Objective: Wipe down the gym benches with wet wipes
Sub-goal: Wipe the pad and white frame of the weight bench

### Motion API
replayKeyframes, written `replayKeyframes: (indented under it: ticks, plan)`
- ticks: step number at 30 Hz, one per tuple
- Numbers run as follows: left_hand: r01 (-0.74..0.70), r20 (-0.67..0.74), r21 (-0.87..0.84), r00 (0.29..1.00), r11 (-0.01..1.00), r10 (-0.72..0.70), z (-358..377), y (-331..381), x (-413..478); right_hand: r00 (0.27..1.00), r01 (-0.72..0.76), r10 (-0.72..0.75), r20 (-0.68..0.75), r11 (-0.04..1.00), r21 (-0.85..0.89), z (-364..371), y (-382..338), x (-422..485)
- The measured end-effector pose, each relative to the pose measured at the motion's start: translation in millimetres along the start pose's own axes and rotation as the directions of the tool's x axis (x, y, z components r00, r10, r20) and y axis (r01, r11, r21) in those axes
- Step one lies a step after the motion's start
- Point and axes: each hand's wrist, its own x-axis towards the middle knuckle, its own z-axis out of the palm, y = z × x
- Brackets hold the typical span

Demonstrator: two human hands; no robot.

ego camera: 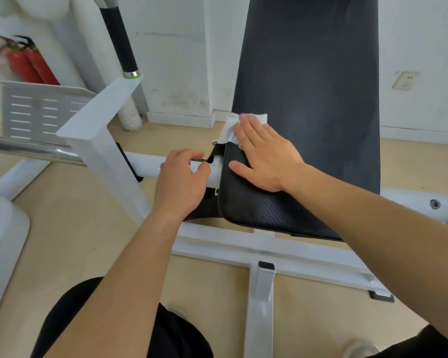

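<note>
Pressing a wet wipe (pixel 230 126) flat where the bench's seat pad (pixel 264 210) meets its back pad (pixel 308 73)
The right hand (pixel 264 153) lies open, fingers straight, palm on the seat pad's far edge and fingertips on the wipe. The wipe is white and crumpled, its left side hanging past the pad's edge at the foot of the raised, matte dark back pad. The seat pad is black with a fine ribbed texture. The left hand (pixel 181 182), fingers curled, pinches a thin dark pin (pixel 199 159) at the white frame tube (pixel 145 164), just left of the seat pad
</note>
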Motion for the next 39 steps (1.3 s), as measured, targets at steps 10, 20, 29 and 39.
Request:
replayKeyframes:
  ticks: [10, 20, 29, 39]
  plan:
    - [-0.089, 0.073, 0.051, 0.994, 0.995, 0.085, 22.3, 26.8, -1.9, 0.984, 0.176, -0.177, -0.011, 0.982, -0.066, 67.9, -1.9, -176.1]
    - [-0.318, 0.076, 0.102, 0.947, 0.943, 0.311, 108.1, 117.2, -0.1, 0.943, -0.329, 0.331, -0.016, 0.941, 0.083, 34.2, 146.5, -129.0]
    - [-0.362, 0.106, 0.172, 0.931, 0.916, 0.348, 126.6, 124.6, -4.0, 0.951, -0.277, 0.298, -0.088, 0.941, 0.193, 55.9, 127.9, -160.4]
    - [-0.431, 0.17, 0.171, 0.899, 0.886, 0.404, 129.1, 124.3, -27.8, 0.98, -0.197, 0.2, -0.008, 0.97, 0.144, 77.9, 95.0, -224.1]
